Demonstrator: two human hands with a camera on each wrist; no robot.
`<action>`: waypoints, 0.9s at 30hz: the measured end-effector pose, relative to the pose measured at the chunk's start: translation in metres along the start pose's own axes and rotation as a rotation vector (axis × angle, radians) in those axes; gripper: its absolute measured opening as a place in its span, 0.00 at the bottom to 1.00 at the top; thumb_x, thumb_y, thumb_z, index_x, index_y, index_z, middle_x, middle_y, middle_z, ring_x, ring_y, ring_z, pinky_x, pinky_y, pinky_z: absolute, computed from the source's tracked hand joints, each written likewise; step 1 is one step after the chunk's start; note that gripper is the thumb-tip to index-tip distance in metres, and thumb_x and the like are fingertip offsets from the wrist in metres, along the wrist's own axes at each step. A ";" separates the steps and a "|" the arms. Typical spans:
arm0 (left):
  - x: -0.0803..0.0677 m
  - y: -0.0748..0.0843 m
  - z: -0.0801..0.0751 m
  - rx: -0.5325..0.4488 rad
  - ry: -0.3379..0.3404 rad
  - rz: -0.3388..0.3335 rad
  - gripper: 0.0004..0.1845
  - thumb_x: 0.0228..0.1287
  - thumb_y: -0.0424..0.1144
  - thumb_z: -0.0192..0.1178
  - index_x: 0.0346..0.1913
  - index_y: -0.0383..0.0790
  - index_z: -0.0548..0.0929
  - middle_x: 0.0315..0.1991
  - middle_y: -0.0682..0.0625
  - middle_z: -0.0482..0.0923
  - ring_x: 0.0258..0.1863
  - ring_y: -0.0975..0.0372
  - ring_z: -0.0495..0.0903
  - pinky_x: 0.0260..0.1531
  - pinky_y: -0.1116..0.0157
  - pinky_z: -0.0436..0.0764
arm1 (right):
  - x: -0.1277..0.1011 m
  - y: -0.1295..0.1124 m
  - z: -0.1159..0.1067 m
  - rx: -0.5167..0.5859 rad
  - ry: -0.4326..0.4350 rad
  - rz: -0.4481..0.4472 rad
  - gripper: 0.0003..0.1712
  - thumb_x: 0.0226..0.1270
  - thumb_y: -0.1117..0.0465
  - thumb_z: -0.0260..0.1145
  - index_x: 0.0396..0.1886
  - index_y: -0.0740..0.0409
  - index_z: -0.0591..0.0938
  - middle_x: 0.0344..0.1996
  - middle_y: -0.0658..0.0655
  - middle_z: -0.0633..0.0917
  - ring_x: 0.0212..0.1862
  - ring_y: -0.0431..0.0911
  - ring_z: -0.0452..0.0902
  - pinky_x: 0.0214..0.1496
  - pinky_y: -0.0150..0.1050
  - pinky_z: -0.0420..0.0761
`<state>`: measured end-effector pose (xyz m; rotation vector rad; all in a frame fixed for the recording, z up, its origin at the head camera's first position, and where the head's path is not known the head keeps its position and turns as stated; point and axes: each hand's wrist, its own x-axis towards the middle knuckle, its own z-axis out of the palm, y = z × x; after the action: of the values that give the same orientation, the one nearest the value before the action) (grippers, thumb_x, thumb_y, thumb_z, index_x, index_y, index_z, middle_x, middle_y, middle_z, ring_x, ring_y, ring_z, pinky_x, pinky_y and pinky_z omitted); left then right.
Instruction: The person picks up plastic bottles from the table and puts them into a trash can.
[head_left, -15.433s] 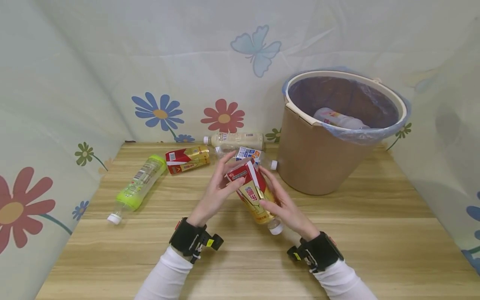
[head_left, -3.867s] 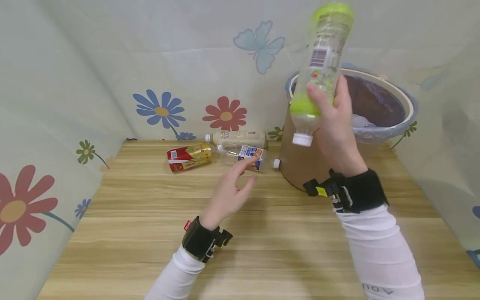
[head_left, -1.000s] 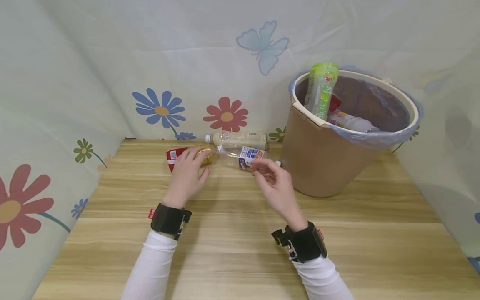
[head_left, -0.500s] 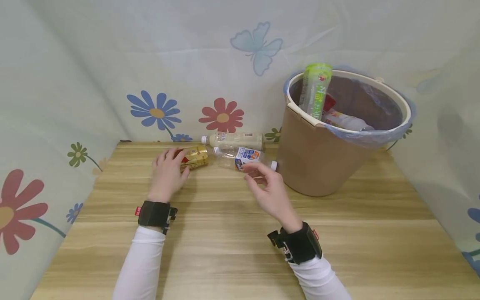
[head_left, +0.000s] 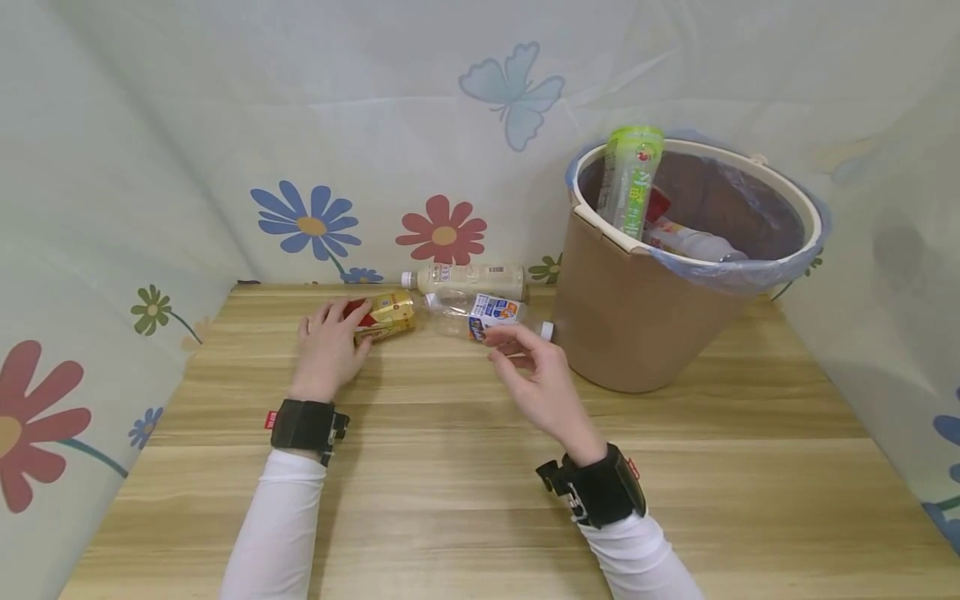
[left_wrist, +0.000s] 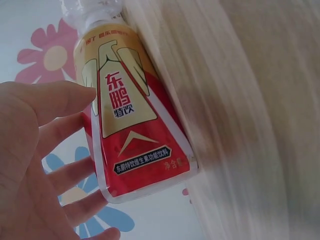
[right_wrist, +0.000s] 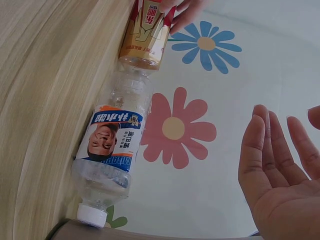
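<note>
A drink bottle with a red and gold label (head_left: 392,315) lies on its side at the back left of the table. My left hand (head_left: 327,346) grips its red end, thumb on the near side and fingers over the far side, as the left wrist view shows of the bottle (left_wrist: 127,115). My right hand (head_left: 536,379) hovers with loosely bent fingers in front of a clear bottle with a blue and white label (head_left: 495,310). In the right wrist view that clear bottle (right_wrist: 110,135) is apart from the right hand (right_wrist: 280,185), which holds nothing.
Against the back wall lies a cream-coloured bottle (head_left: 472,280). A brown bin (head_left: 637,317) with a plastic liner stands at the right. Inside lean a green bottle (head_left: 632,179), a pale bottle (head_left: 697,242) and something red (head_left: 657,204). The wooden table (head_left: 450,500) spreads in front.
The green bottle went from the table, in the right hand, into the bin. My left hand moved left onto the red and gold bottle. The right hand came down from the bin to the table.
</note>
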<state>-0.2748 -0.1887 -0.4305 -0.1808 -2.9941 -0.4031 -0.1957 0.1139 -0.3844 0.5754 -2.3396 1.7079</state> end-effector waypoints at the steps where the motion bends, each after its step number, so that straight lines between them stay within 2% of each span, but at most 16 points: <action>1: 0.000 0.000 0.000 -0.002 0.000 0.002 0.31 0.70 0.42 0.59 0.75 0.46 0.67 0.75 0.35 0.62 0.74 0.36 0.57 0.72 0.30 0.53 | 0.000 0.000 0.000 -0.001 -0.001 0.000 0.15 0.68 0.72 0.62 0.53 0.67 0.82 0.46 0.64 0.87 0.46 0.59 0.85 0.49 0.44 0.88; 6: -0.002 -0.001 -0.003 -0.017 0.018 0.020 0.29 0.68 0.40 0.61 0.72 0.45 0.71 0.69 0.33 0.66 0.70 0.34 0.62 0.71 0.31 0.56 | 0.000 0.000 0.000 -0.006 -0.001 -0.008 0.15 0.68 0.71 0.62 0.53 0.65 0.82 0.46 0.64 0.88 0.46 0.57 0.85 0.49 0.44 0.88; 11: -0.007 0.001 -0.007 -0.009 0.026 0.045 0.31 0.64 0.37 0.67 0.70 0.43 0.73 0.63 0.34 0.70 0.63 0.33 0.71 0.67 0.32 0.64 | 0.000 -0.001 -0.001 -0.001 0.006 -0.019 0.16 0.68 0.72 0.63 0.54 0.66 0.82 0.46 0.64 0.88 0.46 0.59 0.85 0.48 0.41 0.88; 19: -0.022 0.015 -0.021 0.023 -0.075 0.005 0.38 0.61 0.43 0.70 0.73 0.42 0.68 0.62 0.33 0.73 0.59 0.35 0.73 0.57 0.35 0.75 | -0.001 -0.001 -0.003 -0.011 -0.004 -0.017 0.16 0.69 0.71 0.62 0.54 0.65 0.82 0.46 0.64 0.88 0.47 0.58 0.85 0.49 0.41 0.88; 23: -0.030 0.022 -0.025 0.022 -0.119 -0.020 0.42 0.59 0.45 0.72 0.75 0.43 0.66 0.63 0.33 0.72 0.58 0.36 0.73 0.56 0.37 0.77 | 0.000 -0.003 -0.003 -0.014 -0.011 -0.013 0.16 0.68 0.71 0.62 0.54 0.64 0.82 0.46 0.64 0.88 0.47 0.55 0.86 0.49 0.42 0.87; 27: -0.033 0.023 -0.024 0.016 -0.130 -0.044 0.42 0.62 0.49 0.69 0.76 0.44 0.64 0.64 0.33 0.70 0.60 0.35 0.72 0.57 0.35 0.75 | -0.001 -0.004 -0.002 -0.010 -0.022 -0.012 0.16 0.69 0.71 0.62 0.55 0.64 0.82 0.46 0.64 0.87 0.46 0.55 0.86 0.50 0.43 0.87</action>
<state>-0.2368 -0.1767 -0.4055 -0.1452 -3.1334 -0.3862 -0.1934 0.1147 -0.3803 0.6088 -2.3530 1.6927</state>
